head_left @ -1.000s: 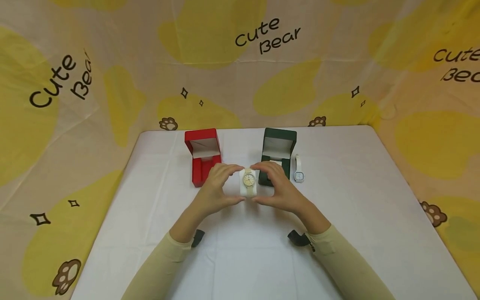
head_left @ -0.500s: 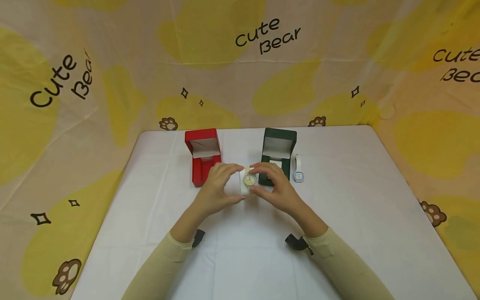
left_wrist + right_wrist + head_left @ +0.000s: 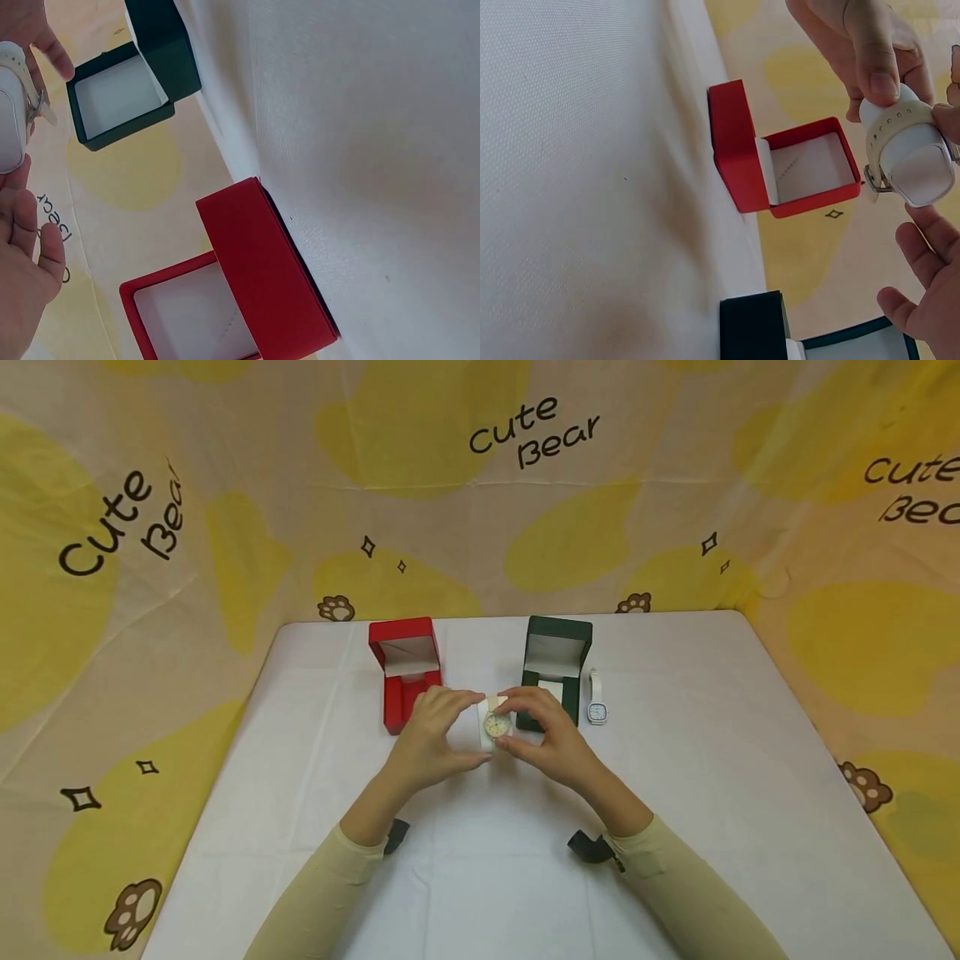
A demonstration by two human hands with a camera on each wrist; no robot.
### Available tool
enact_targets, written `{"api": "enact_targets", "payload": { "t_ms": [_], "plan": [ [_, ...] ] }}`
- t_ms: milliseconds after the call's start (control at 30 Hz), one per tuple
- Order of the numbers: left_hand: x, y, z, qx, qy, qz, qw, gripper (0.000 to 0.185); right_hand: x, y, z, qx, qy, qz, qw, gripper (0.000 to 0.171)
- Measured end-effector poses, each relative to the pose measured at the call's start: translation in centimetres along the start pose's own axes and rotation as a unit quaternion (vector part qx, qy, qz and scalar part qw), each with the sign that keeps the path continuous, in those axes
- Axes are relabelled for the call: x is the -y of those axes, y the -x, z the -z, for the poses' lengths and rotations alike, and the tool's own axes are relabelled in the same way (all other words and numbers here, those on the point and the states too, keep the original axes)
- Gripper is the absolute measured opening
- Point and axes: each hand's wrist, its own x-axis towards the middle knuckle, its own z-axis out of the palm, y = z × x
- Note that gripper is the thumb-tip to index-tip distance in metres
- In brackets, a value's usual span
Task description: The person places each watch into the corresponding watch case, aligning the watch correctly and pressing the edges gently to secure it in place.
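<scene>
Wristwatch with round pale dial and cream strap (image 3: 495,725) on a rounded white cushion (image 3: 483,741), mid-frame

Peach-and-yellow cloth backdrop (image 3: 420,518) fills the top and sides of the head view; its black lettering reads "Cute Bear" at upper left and upper centre, and is cut off by the edge at upper right. Below spreads a white-covered table (image 3: 480,902). Pale yellow-green sleeves (image 3: 318,885) rise from the lower left and lower right, a small black wrist mount (image 3: 590,847) beside each cuff. Two boxes stand with lids raised: a dark green one (image 3: 561,627) right of centre, a red one (image 3: 402,628) left of centre.

The left hand (image 3: 427,741) curves in from the left, fingertips at the cushion's upper edge and thumb at its lower edge, pinching it. The right hand (image 3: 555,733) arches in from the right, thumb and index finger pinching the watch above and below the dial.

The strap runs up and down the frame, its dial turned up to the head camera; the right wrist view shows the strap's metal buckle (image 3: 877,180) beneath. A white-strapped watch with a squarish dial (image 3: 597,713) lies right of the green box, strap pointing up the frame. Print on both dials is too small to read.
</scene>
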Motion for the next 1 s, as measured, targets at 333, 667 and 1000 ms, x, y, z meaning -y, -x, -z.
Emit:
{"api": "enact_targets", "payload": {
  "t_ms": [333, 667, 1000],
  "plan": [
    [0.08, 0.02, -0.01, -0.004, 0.024, -0.003, 0.9997, 0.079, 0.24, -0.05, -0.03, 0.002, 0.011, -0.001, 1.0, 0.036],
    [0.05, 0.04, -0.1, 0.006, 0.034, -0.007, 0.9994, 0.079, 0.38, 0.23, -0.12, -0.004, 0.016, -0.025, 1.0, 0.033],
    [0.11, 0.01, 0.35, 0.006, 0.052, 0.018, 0.9985, 0.079, -0.01, -0.11, 0.85, 0.036, 0.059, 0.016, 0.998, 0.063]
  ]
}}
